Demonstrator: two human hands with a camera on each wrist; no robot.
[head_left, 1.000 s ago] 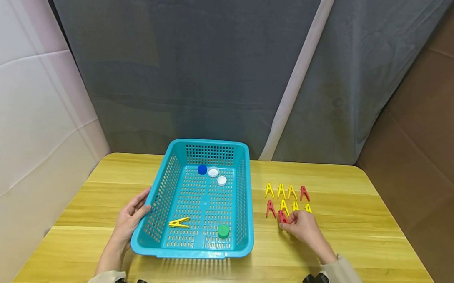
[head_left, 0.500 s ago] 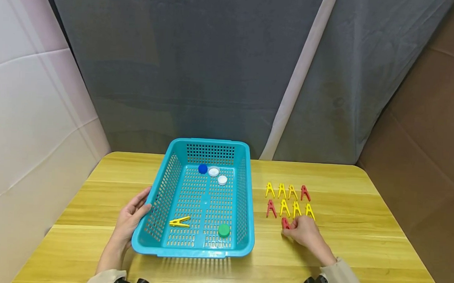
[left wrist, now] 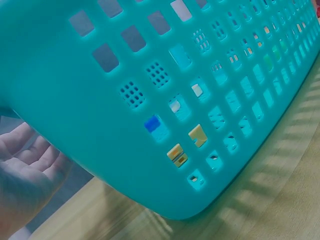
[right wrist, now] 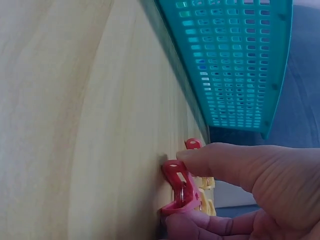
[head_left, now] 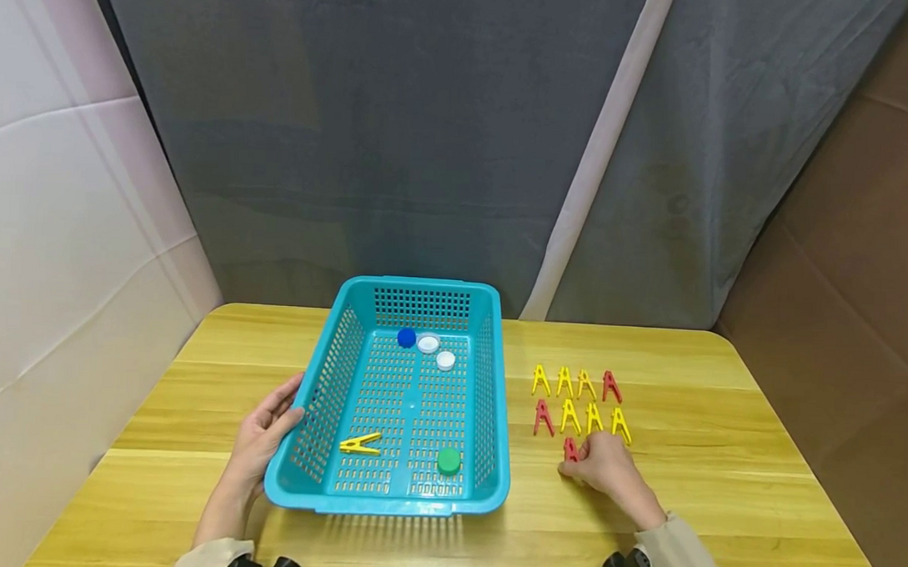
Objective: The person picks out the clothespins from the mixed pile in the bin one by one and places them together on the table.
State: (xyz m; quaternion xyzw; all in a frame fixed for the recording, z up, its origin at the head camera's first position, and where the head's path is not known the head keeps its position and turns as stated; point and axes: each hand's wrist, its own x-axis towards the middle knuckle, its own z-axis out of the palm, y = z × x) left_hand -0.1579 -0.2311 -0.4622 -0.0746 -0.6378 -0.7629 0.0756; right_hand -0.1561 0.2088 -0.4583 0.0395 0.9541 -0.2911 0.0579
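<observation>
A turquoise plastic basket (head_left: 409, 507) stands on the table at centre left, and my left hand (head_left: 263, 435) grips its left rim with the thumb on top. In the left wrist view, fingers (left wrist: 37, 155) curl beneath the rim. My right hand (head_left: 611, 466) pinches a red clothespin (right wrist: 180, 187) between thumb and fingers, low at the table's surface. Part of that clothespin is hidden by the hand in the head view. Just beyond it, yellow clothespins (head_left: 569, 416) and a red clothespin (head_left: 543, 418) lie in two rows.
Inside the basket are a yellow clothespin (head_left: 361, 444), a green cap (head_left: 449, 461), a blue cap (head_left: 406, 338) and two white caps, one of them a white cap (head_left: 445, 361) nearer me. Grey cloth (head_left: 399, 148) hangs behind the wooden table (head_left: 718, 460).
My right hand has brought the red clothespin slightly right and nearer me, below the second row, then stayed almost still. My left hand keeps its grip on the basket.
</observation>
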